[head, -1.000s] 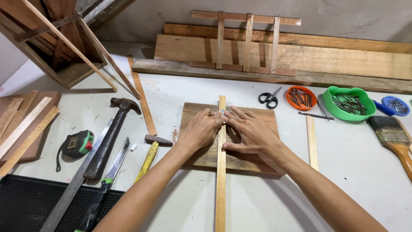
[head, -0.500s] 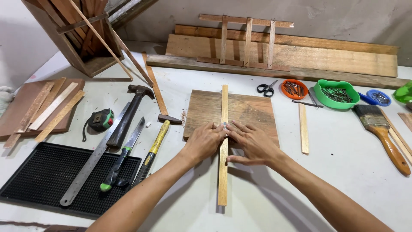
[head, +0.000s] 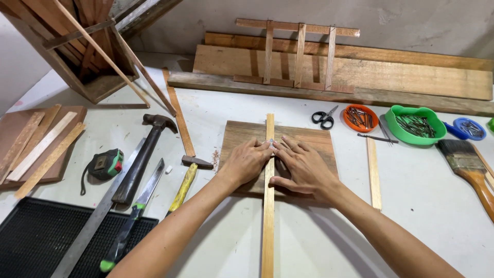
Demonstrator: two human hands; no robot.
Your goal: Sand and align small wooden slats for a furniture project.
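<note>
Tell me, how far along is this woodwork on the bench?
Laid out so far: a long wooden strip lies lengthwise across a square board. In hand: the left hand and right hand press on the strip, fingertips meeting at something small and pale, too small to identify. No fastening shows. The claw hammer and the green bowl of nails lie untouched.

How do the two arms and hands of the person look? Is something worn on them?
Both forearms are bare up to the lower edge of the picture: no sleeves show. The left hand and the right hand wear no gloves. I see no watch, bracelet or ring on either. The fingernails look short and unpainted.
</note>
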